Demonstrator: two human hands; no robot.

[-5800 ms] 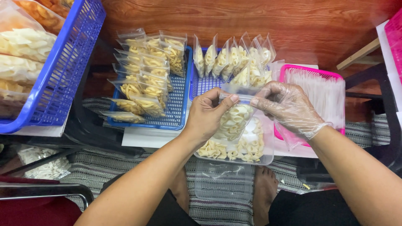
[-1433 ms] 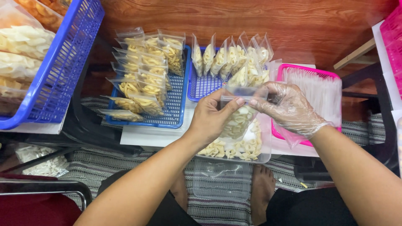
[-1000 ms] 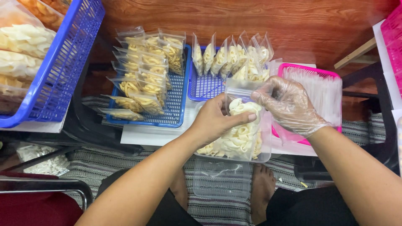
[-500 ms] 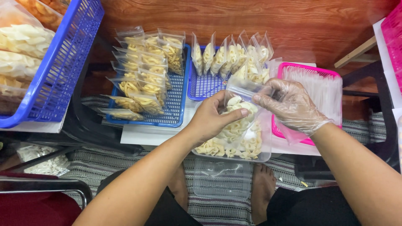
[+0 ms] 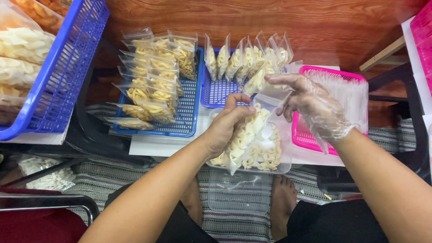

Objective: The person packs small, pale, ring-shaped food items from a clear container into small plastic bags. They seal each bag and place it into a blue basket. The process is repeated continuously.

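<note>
1. The bare left hand (image 5: 229, 123) is closed around one small clear bag (image 5: 245, 135) filled with pale curled crackers, holding it tilted over the clear tub (image 5: 283, 166).
2. The right hand (image 5: 310, 105), in a thin clear glove, is curled and pinches the open top edge of the same bag with its fingertips.
3. The tub sits just in front of the person, between the two forearms, with loose crackers lying in it.
4. One small blue tray (image 5: 216, 92) beyond the hands holds about seven filled bags standing upright in a row.
5. A second blue tray (image 5: 189, 121) to its left carries a pile of roughly a dozen flat bags of darker yellow snacks; I cannot count them exactly where they overlap.
6. One pink basket (image 5: 301, 137) to the right holds a stack of empty clear bags.
7. One big blue basket (image 5: 67, 72) at far left holds large sacks of chips.
8. Two bare feet (image 5: 283, 202) show below, on a striped mat.
</note>
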